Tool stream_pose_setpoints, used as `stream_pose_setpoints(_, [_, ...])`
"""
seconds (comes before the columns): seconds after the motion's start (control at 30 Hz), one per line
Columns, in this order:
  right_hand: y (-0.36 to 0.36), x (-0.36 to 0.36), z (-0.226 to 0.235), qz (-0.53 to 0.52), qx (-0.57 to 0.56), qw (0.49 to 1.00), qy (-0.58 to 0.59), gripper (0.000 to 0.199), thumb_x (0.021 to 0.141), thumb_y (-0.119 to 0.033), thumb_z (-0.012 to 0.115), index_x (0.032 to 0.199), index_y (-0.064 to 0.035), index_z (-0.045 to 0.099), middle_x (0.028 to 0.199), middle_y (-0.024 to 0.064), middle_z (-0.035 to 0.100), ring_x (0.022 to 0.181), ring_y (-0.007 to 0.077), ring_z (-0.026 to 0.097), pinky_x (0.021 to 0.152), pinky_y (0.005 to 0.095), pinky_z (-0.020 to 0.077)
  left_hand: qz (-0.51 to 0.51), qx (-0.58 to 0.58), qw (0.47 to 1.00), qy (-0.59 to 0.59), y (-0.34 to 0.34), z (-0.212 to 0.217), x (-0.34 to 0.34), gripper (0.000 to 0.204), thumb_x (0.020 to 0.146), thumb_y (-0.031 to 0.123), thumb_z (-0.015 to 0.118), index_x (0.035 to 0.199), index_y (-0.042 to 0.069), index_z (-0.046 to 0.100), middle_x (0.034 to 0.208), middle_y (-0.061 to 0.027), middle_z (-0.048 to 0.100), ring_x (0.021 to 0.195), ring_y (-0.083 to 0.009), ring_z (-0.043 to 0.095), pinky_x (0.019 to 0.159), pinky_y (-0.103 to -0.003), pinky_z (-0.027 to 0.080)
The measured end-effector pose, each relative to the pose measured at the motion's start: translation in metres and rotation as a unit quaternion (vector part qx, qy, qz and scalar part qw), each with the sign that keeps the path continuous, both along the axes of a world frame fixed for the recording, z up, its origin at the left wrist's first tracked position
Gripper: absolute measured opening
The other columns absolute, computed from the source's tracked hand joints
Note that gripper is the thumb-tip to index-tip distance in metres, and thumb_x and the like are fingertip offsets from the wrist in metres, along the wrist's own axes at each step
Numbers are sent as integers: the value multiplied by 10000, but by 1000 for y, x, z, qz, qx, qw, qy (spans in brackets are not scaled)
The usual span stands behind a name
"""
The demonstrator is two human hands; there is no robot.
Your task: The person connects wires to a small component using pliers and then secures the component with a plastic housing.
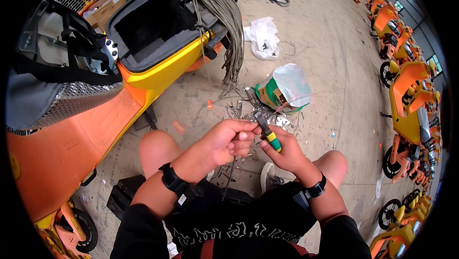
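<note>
Pliers (267,134) with yellow-and-green grips sat in the right hand (282,151), fingers clenched round the handles so the dark jaws pointed up and away from the body, just over the knees. The left hand (229,140) was curled shut on a thin dark wire (231,173), pinching it close beside the jaws, presumably to steady the end while the tool bit; the rest of the wire hung down between the legs. One tool, one wire in hand, two black wristbands, one on each arm. A bundle of grey cables (224,25) draped off one open yellow scooter (158,44), within reach. One green bag (282,91) lay on the concrete floor (325,44) amid scattered offcuts, too many to count.
</note>
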State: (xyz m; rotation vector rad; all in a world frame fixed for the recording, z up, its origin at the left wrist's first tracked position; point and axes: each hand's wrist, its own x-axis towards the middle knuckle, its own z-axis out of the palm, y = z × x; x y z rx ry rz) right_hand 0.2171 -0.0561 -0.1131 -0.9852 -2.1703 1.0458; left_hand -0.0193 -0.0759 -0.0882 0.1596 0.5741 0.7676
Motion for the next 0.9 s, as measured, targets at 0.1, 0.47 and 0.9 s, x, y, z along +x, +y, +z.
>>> stream_pose_setpoints(0.1, [-2, -3, 4, -22, -3, 1000, -18, 263, 943, -215, 718, 904, 43, 683, 1015, 225, 702, 825, 391, 683, 738, 430, 542, 16, 50, 996, 72, 2, 1, 1, 189, 1033, 177, 567, 972, 11, 633, 648, 65, 502, 445, -47, 366, 442, -232, 289])
stream_pose_setpoints(0.47, [-15, -6, 23, -123, -274, 944, -133, 403, 962, -330, 695, 787, 28, 640, 570, 117, 520, 556, 165, 457, 561, 388, 440, 101, 506, 484, 707, -5, -20, 25, 164, 955, 183, 640, 887, 50, 572, 753, -140, 631, 717, -386, 650, 607, -475, 509])
stream_pose_setpoints(0.9, [-10, -7, 6, -31, -3, 1000, -2, 228, 933, -159, 724, 1044, 37, 685, 1198, 229, 678, 938, 399, 710, 834, 400, 565, 17, 76, 994, 80, -2, 12, 0, 189, 1022, 147, 576, 921, 0, 638, 625, 59, 488, 425, -39, 337, 433, -231, 283])
